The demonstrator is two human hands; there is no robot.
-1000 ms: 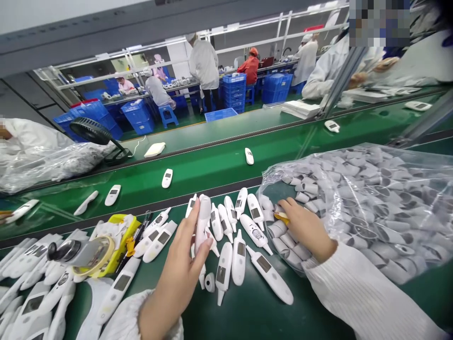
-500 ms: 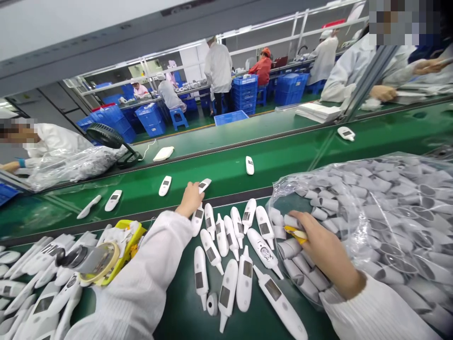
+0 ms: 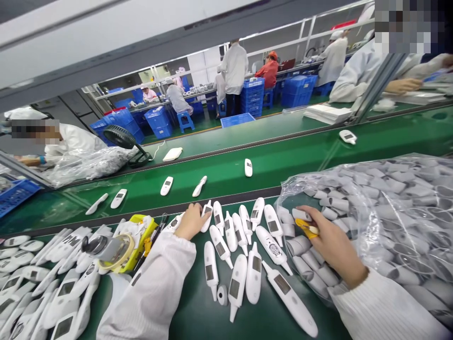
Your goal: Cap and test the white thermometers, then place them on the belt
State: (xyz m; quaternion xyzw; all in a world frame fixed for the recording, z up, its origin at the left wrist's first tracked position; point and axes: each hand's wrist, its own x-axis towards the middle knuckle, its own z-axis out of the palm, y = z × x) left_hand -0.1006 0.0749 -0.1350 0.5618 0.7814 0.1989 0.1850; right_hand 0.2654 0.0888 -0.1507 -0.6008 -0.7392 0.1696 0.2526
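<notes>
My left hand (image 3: 193, 221) is at the near edge of the green belt, its fingertips at a white thermometer-like device (image 3: 206, 216) at the left end of a loose group. Its fingers are drawn together around that device's edge. My right hand (image 3: 327, 236) holds a small yellow tool (image 3: 307, 228) and a grey-white sleeve piece (image 3: 301, 216) over the mouth of a clear plastic bag (image 3: 375, 208) full of such pieces. Between my hands lie several white devices (image 3: 237, 282) with dark screens, and a small round cap (image 3: 222, 295).
Several devices lie on the green belt (image 3: 297, 163) ahead. A yellow tray (image 3: 150, 233) with a grey bottle (image 3: 102, 246) stands left, beside piled devices (image 3: 65, 288). A black fan (image 3: 120, 137) and people in white coats are beyond.
The device that was by my left fingers now lies apart on the belt. My left hand has drawn back to another device. My right hand still holds the yellow tool. The view has shifted.
</notes>
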